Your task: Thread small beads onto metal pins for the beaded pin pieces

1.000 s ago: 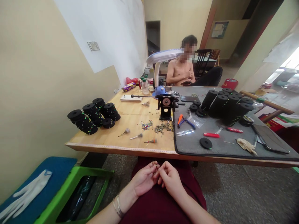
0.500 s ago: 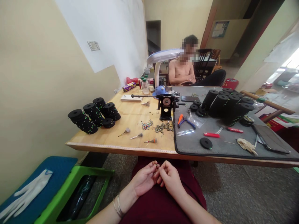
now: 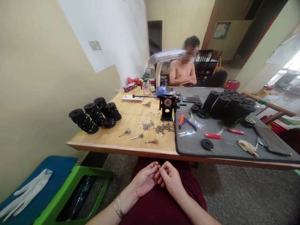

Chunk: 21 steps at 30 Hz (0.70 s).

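My left hand (image 3: 146, 179) is turned palm up above my lap, thumb and index finger pinched on a tiny part (image 3: 157, 167) too small to name. Against it my right hand (image 3: 169, 175) is closed, its fingertips meeting those of the left; what they grip, if anything, is hidden. Both hands are just below the table's front edge. On the wood beyond lie small metal pieces (image 3: 164, 127) in a pile, coloured beads (image 3: 147, 125), and several thin tools with flared tips, one of them orange (image 3: 152, 141). Behind the piles stands a black hand-cranked winder (image 3: 167, 107).
Stacks of black foam spools stand on the left (image 3: 78, 117) and right (image 3: 219, 106). Pliers (image 3: 187, 122), scissors-like snips (image 3: 186, 133) and a red-handled tool (image 3: 212, 136) lie on the grey mat (image 3: 192, 147). A person (image 3: 184, 70) sits across the table. A green stool (image 3: 47, 215) is at left.
My hands stay together in nearly the same pose. The whole view has shifted very slightly; nothing on the table has visibly moved.
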Each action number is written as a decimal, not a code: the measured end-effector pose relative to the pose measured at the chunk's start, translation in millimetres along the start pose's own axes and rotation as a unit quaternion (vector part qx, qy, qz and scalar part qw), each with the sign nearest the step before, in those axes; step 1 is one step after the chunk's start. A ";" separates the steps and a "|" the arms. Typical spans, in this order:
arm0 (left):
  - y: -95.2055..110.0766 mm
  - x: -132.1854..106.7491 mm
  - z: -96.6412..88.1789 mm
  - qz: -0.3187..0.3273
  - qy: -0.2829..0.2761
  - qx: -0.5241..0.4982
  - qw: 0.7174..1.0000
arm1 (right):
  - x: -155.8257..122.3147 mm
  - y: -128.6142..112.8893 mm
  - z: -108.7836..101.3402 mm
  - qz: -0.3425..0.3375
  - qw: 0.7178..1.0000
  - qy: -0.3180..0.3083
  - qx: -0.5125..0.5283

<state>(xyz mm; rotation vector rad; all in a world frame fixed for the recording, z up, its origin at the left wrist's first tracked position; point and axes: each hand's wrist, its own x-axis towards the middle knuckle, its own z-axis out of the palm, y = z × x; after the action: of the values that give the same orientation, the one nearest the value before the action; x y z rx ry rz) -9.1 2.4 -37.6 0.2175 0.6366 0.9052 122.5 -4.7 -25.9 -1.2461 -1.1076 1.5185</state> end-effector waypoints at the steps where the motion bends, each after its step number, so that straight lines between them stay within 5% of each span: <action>1: -0.1 0.0 -0.1 0.000 -0.002 0.002 1.000 | 0.0 -0.6 -0.1 0.001 1.000 0.001 0.001; 21: 1.3 0.0 0.5 0.012 -0.026 -0.008 1.000 | 0.5 0.2 -2.7 0.015 1.000 -0.007 0.013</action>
<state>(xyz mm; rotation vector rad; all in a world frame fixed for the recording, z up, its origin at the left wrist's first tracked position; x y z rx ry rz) -9.6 3.2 -36.6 0.2331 0.5794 0.9253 125.1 -3.9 -26.5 -1.2412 -1.0806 1.5613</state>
